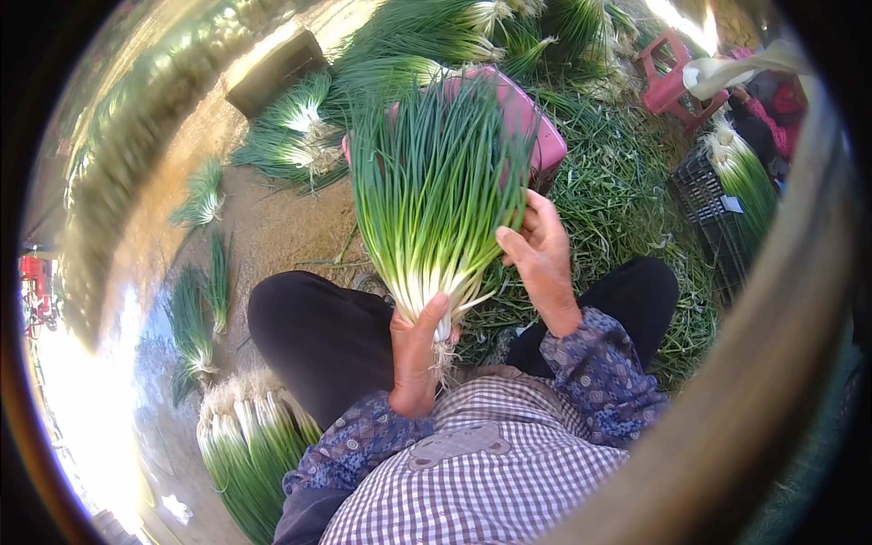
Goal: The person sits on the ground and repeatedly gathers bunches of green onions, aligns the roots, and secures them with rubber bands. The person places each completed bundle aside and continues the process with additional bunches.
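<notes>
A large fanned bunch of green onions is gripped near its white root end by my left hand, with the roots hanging below the palm. The green tops point away from me over a pink plastic stool. At the bunch's right edge is my right hand, its thumb and fingertips closed around a few outer stalks. Part of the left fingers is hidden behind the stalks.
Trimmed leaves cover the ground to the right, beside a black crate with green onions and a red stool. A person in pink sits behind. Bundled green onions lie lower left; a large pile lies ahead.
</notes>
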### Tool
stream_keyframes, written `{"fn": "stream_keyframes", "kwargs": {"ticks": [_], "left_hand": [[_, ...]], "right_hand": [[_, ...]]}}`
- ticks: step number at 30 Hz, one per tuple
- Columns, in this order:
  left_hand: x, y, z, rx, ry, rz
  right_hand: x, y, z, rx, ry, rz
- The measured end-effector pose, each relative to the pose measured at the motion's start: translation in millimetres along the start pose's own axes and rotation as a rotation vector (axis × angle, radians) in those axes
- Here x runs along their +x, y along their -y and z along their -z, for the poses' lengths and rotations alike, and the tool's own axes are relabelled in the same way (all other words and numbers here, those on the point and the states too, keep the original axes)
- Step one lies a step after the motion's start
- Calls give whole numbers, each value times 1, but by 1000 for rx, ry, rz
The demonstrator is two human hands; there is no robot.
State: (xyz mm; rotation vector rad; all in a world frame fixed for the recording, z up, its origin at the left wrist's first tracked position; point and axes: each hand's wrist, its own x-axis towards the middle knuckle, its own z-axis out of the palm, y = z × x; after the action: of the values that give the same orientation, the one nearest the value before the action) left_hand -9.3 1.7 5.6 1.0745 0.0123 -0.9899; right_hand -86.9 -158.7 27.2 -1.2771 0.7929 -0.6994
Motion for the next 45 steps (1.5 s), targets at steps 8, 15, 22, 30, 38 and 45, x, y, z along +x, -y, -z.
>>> {"fn": "stream_keyframes", "kwargs": {"ticks": [8,15,22,30,38,45], "left_hand": [[8,18,12,52,16,89],[10,20,14,156,-25,73],[9,14,10,131,-25,107],[7,13,9,108,-21,120],[7,12,9,105,-23,132],[6,12,7,70,9,141]], "right_hand": [[-12,-28,54,-280,-223,-303],[23,-20,50,-551,-187,356],[29,-36,46,-508,-7,259],[40,-36,50,-315,-45,21],[42,-26,44,-236,-129,-168],[37,-39,63,-358,-105,-24]]}}
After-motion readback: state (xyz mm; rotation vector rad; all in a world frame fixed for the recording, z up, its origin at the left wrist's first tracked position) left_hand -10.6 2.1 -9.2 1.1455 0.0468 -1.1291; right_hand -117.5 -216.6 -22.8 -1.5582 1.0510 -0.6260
